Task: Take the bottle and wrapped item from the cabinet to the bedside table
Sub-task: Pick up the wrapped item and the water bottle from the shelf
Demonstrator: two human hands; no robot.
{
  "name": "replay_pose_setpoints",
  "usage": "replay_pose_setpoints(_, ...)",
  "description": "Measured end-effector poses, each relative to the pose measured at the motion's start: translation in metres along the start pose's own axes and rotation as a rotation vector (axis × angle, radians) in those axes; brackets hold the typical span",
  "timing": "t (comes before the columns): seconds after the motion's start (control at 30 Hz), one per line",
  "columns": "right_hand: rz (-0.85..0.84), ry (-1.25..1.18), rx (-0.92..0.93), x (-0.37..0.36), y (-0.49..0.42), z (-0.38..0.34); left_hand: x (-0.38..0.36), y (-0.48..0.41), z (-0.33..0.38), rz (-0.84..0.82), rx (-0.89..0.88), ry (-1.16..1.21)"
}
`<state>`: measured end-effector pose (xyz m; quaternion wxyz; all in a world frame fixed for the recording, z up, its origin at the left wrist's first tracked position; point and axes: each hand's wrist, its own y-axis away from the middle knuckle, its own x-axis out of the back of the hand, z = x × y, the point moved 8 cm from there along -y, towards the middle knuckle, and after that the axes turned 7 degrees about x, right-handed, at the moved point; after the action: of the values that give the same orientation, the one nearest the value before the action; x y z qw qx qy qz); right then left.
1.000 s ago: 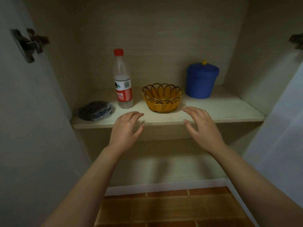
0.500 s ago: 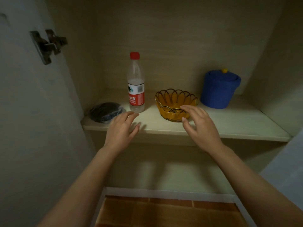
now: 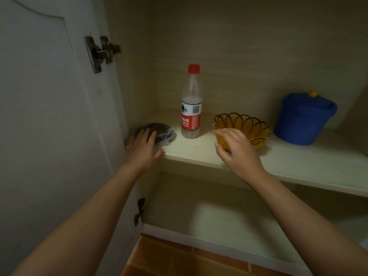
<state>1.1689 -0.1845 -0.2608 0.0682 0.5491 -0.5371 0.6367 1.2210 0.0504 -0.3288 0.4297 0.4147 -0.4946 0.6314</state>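
A clear water bottle (image 3: 191,108) with a red cap and red label stands upright on the cabinet shelf (image 3: 199,150). Left of it, at the shelf's left end, lies a dark item wrapped in clear plastic (image 3: 165,132). My left hand (image 3: 142,148) rests flat on the near part of the wrapped item, fingers spread, not closed around it. My right hand (image 3: 237,150) hovers open over the shelf's front, right of the bottle and in front of the bowl, holding nothing.
An amber scalloped bowl (image 3: 254,128) sits right of the bottle, and a blue lidded tub (image 3: 302,120) stands further right. The open cabinet door (image 3: 49,116) with its hinge (image 3: 99,52) is close on the left. A lower shelf and tiled floor lie below.
My left hand has moved left from the shelf edge onto the wrapped item. My right hand has lifted slightly toward the bottle. The view has shifted left and closer.
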Motion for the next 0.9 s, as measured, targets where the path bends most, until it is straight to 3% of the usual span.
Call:
replay_pose_setpoints(0.17, -0.019, 0.009, 0.012, -0.005, -0.002, 0.005, -0.012, -0.001, -0.001, -0.064, 0.033, 0.046)
replay_pose_setpoints(0.77, 0.014, 0.056, 0.045, -0.014, -0.002, 0.006, -0.009, 0.028, 0.008, 0.151, -0.015, -0.119)
replay_pose_setpoints(0.9, -0.014, 0.049, 0.046, -0.016, -0.004, 0.006, 0.000, 0.019, 0.011, 0.172, -0.048, -0.023)
